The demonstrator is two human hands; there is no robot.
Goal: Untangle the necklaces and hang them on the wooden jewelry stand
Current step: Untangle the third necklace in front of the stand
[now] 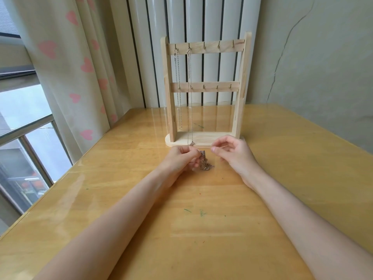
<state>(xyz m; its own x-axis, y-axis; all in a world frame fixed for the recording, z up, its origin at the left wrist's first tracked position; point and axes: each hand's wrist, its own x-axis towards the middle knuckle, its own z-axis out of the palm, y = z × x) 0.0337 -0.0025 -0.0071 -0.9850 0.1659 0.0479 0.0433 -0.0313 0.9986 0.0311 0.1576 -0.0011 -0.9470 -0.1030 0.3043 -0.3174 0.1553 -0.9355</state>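
A wooden jewelry stand (205,136) with two hook rails stands at the far middle of the table. Two thin chain necklaces (189,93) hang from the two leftmost hooks of its top rail. In front of the stand's base, my left hand (180,158) pinches a tangled clump of chain (204,163) whose lower end rests on the table. My right hand (232,151) hovers just right of the clump, thumb and forefinger pinched together on what looks like a fine strand of the chain; the strand itself is barely visible.
The glossy wooden table (201,219) has a few small green marks near its middle. A curtain with pink hearts (80,67) and a window are at the left. A white radiator (197,21) and a wall stand behind the stand.
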